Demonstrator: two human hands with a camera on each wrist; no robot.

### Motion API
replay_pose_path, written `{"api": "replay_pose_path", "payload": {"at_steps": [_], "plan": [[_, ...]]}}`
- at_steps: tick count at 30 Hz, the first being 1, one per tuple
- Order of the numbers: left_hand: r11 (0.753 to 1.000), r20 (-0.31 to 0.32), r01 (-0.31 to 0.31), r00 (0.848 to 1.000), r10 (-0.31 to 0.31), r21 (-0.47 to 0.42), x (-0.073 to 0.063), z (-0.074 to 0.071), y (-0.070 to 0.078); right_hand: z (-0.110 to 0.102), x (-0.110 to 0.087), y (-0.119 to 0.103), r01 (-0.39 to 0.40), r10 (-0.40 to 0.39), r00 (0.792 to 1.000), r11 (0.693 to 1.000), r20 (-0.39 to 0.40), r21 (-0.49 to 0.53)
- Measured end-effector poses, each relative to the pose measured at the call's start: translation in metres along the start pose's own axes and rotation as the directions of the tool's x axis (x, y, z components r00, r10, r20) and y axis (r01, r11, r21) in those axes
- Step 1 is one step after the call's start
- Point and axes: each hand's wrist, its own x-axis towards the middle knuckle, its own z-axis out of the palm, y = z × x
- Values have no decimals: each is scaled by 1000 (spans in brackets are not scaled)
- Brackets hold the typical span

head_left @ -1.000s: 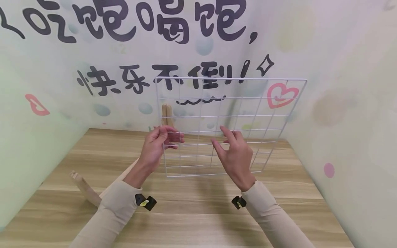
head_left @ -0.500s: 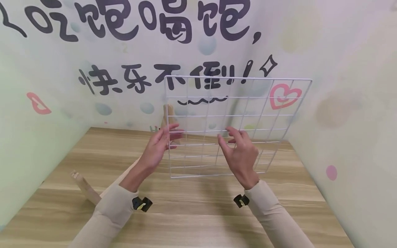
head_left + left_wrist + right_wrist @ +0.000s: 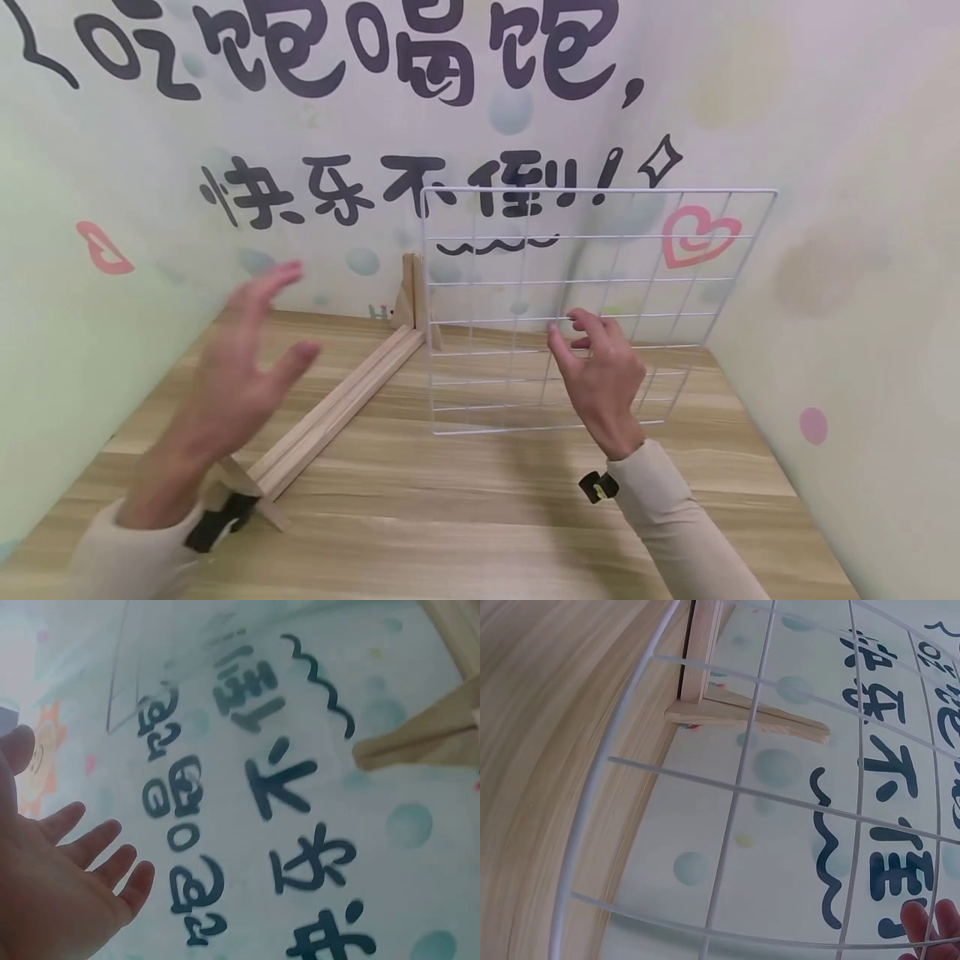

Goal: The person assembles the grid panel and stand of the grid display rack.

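A white wire grid panel (image 3: 600,191) stands tilted above the table, and the fingers and thumb of my right hand (image 3: 600,379) pinch one of its inner wires. In the right wrist view those fingertips (image 3: 916,921) show at a wire near the lower right corner. My left hand (image 3: 234,375) is away from the grid, spread and blurred in the head view, over the near end of a wooden stand (image 3: 345,407). Nothing is in its palm in the left wrist view, where the fingers (image 3: 97,840) are spread. The stand has a long double rail and a crosspiece at each end.
The wood-grain table (image 3: 480,517) meets a white wall (image 3: 345,125) with large dark lettering at the back. A side wall (image 3: 840,250) rises close on the right, another (image 3: 45,358) on the left. The stand's far upright (image 3: 414,287) is beside the grid's left edge.
My left hand has let go of the grid's left edge and swung left, uncovering the wooden stand's rail. The right hand still holds the grid, which has shifted slightly right in the view.
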Motion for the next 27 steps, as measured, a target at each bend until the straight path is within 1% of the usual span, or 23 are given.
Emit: {"api": "replay_pose_path", "payload": {"at_steps": [1, 3, 5, 6, 7, 9, 11, 12, 13, 15, 16, 18, 20, 21, 22, 23, 25, 27], "plan": [[1000, -35, 2, 999, -2, 3, -3, -10, -2, 0, 0, 1, 0, 0, 1000, 1000, -3, 1], [999, -88, 43, 995, -44, -15, -12, -26, -7, -1, 0, 2, 1, -1, 1000, 1000, -1, -6], [991, -110, 126, 985, -130, -49, -22, -38, -17, -1, 1, 3, 1, -1, 1000, 1000, -1, -4], [981, -107, 182, 976, -188, -64, -29, -43, -23, -1, 1, 4, 1, -1, 1000, 1000, -2, -1], [969, -94, 233, 966, -240, -77, -35, -47, -30, -1, 1, 4, 0, 0, 1000, 1000, -4, 1], [943, -40, 323, 944, -327, -85, -48, -54, -45, -1, 1, 5, -2, 2, 1000, 1000, -9, 2], [915, 38, 398, 917, -397, -69, -62, -57, -60, -1, 1, 6, -7, 8, 1000, 1000, -14, 4], [904, 74, 422, 906, -418, -64, -69, -58, -67, -2, 1, 6, -9, 9, 1000, 1000, -18, 6], [895, 104, 442, 894, -435, -61, -77, -57, -74, -2, 1, 6, -10, 10, 1000, 1000, -20, 6], [885, 157, 461, 880, -448, -61, -93, -54, -86, -2, 1, 6, -12, 12, 1000, 1000, -19, 10], [884, 174, 463, 878, -446, -68, -102, -51, -92, -3, 1, 6, -12, 13, 1000, 1000, -17, 12], [887, 202, 456, 878, -435, -74, -117, -45, -101, -3, 1, 6, -12, 12, 1000, 1000, -15, 14], [886, 237, 460, 868, -437, -48, -130, -39, -107, -3, 1, 6, -11, 11, 1000, 1000, -14, 14], [879, 259, 477, 852, -455, -23, -134, -37, -109, -3, 1, 6, -12, 12, 1000, 1000, -16, 13], [869, 278, 494, 833, -479, 20, -138, -33, -110, -3, 1, 6, -13, 13, 1000, 1000, -16, 12], [856, 308, 512, 804, -508, 74, -141, -30, -111, -3, 2, 6, -14, 14, 1000, 1000, -19, 12], [814, 373, 557, 728, -575, 166, -144, -24, -112, -4, 2, 5, -17, 17, 1000, 1000, -23, 13], [774, 421, 586, 655, -628, 242, -148, -19, -111, -4, 2, 5, -21, 22, 999, 1000, -23, 16]]}}
